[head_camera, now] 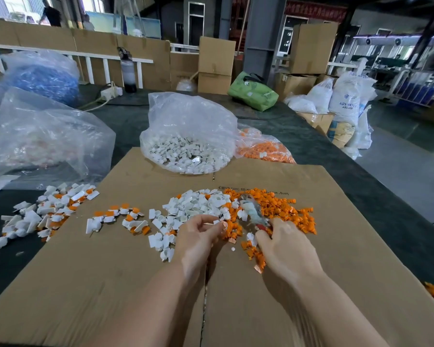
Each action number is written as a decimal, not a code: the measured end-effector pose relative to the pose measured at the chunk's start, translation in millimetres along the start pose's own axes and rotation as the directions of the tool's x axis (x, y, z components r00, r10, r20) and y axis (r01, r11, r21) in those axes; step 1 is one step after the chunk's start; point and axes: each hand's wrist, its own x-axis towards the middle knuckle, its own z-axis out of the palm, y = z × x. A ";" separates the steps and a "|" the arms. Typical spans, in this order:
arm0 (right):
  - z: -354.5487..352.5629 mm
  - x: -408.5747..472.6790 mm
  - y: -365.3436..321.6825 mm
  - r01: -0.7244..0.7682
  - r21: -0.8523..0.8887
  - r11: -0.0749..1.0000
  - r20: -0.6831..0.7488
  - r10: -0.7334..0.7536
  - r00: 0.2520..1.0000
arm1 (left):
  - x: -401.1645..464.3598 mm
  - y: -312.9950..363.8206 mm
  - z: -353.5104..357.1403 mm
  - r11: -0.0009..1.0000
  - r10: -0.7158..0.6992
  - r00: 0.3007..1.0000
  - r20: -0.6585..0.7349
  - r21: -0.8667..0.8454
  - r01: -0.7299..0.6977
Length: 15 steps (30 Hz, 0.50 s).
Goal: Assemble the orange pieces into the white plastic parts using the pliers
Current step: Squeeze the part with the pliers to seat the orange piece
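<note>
Left hand [198, 234] pinches a small piece at its fingertips, too blurred to name, just left of the pliers [252, 212]. White plastic parts [198, 205] heap just left of the pliers on the cardboard [110, 284]; orange pieces [283, 209] spread to their right. Right hand [282, 244] curls over the pliers' red handles. Best seat the piece squarely before squeezing, I'd say.
</note>
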 end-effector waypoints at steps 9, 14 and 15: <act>-22.0 -8.7 -19.2 -0.215 0.454 0.865 0.510 -0.054 0.859 | 4.8 17.1 -0.8 0.979 -0.122 0.991 -0.062 -0.170 0.110; -19.6 -16.0 -22.5 -0.385 0.550 0.741 0.581 -0.008 0.814 | 7.2 19.1 -0.8 0.989 -0.117 0.985 -0.129 -0.109 0.103; -19.7 -16.5 -22.4 -0.377 0.552 0.744 0.578 -0.015 0.816 | 8.5 18.9 -1.1 0.991 -0.112 0.982 -0.152 -0.086 0.100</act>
